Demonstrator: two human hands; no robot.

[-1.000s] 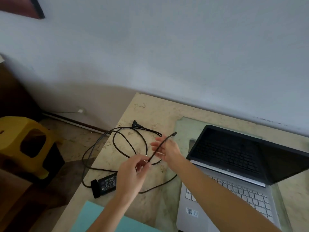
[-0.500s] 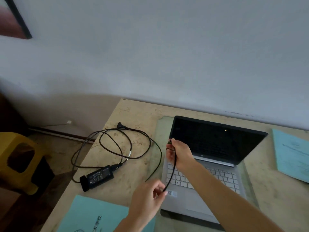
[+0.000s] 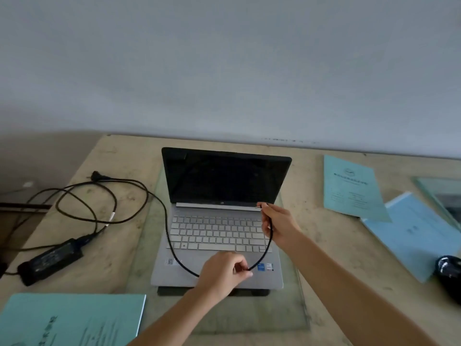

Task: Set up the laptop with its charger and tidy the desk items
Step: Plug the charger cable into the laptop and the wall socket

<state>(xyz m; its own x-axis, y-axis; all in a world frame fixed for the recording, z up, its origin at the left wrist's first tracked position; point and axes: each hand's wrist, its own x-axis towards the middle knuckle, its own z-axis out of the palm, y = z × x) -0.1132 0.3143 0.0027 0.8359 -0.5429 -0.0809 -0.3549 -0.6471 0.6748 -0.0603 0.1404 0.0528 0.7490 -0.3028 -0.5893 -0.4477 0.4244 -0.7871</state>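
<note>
Nearest you on the left, a teal booklet (image 3: 72, 318) lies flat at the desk's (image 3: 112, 278) front edge. Just beyond it, your left hand (image 3: 223, 273) hovers over the palm rest of the laptop (image 3: 217, 233), its thumb and fingertips pinched tight on the black charger cable (image 3: 268, 250). From that pinch the cable arcs up and right to your right hand (image 3: 279, 226), which holds the cable's end between thumb and fingers beside the right end of the hinge. The connector tip (image 3: 257, 208) pokes out leftward there; you cannot tell whether it touches the laptop.

The laptop sits open in the middle of the desk, on a glass sheet (image 3: 294, 310), with its screen dark and its keyboard facing you. On your left hand's other side the cable runs left across the palm rest, climbs past the keyboard's left edge and crosses onto the bare desk.

There it falls into loose loops, some hanging over the left edge. The adapter brick (image 3: 51, 260) lies near that edge, left of the laptop and well apart from it. Farther back, the wall plug (image 3: 95, 175) rests loose on the desk top.

At the right edge a dark rounded object (image 3: 449, 270) is too blurred to name. Beyond it lies a blue folder (image 3: 411, 236), and a second teal booklet (image 3: 351, 188) overlaps its far corner. A pale wall (image 3: 224, 71) rises behind the desk.
</note>
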